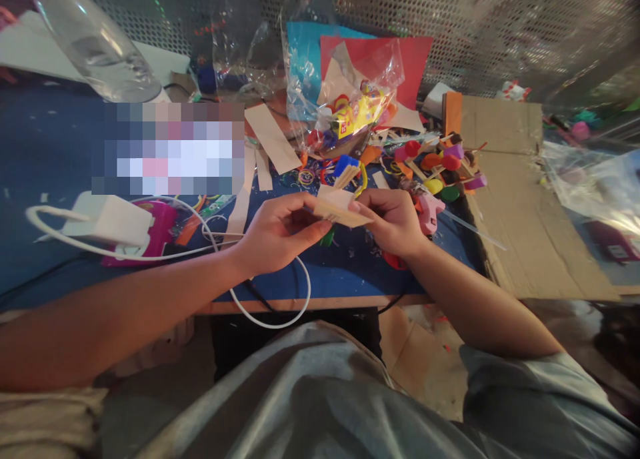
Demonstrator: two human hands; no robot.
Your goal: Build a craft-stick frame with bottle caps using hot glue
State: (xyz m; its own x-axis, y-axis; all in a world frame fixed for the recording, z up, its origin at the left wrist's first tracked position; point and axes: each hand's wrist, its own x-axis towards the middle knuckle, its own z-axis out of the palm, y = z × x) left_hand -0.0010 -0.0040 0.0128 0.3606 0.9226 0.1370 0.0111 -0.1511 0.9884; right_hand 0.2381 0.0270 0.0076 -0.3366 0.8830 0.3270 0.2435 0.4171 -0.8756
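Between my hands, just above the table's front edge, is a small folded piece of cream card point(342, 212). My left hand point(285, 231) pinches its left side with thumb and fingers. On the other side my right hand point(395, 222) grips the card's right end, its thumb lying on top. Right beyond the card lie a blue object point(345, 169) and a yellow loop point(362, 180). A pink glue gun point(429, 212), partly hidden, lies close to my right hand. Something green shows under the card, too covered to name.
A white charger point(107, 222) sits in a magenta power strip point(163, 222), its white cable point(309, 289) looping over the edge. Corrugated cardboard point(525, 205) covers the right. Behind are paint pots point(450, 162), a plastic bag point(360, 115), a red sheet point(415, 62) and a clear bottle point(107, 55).
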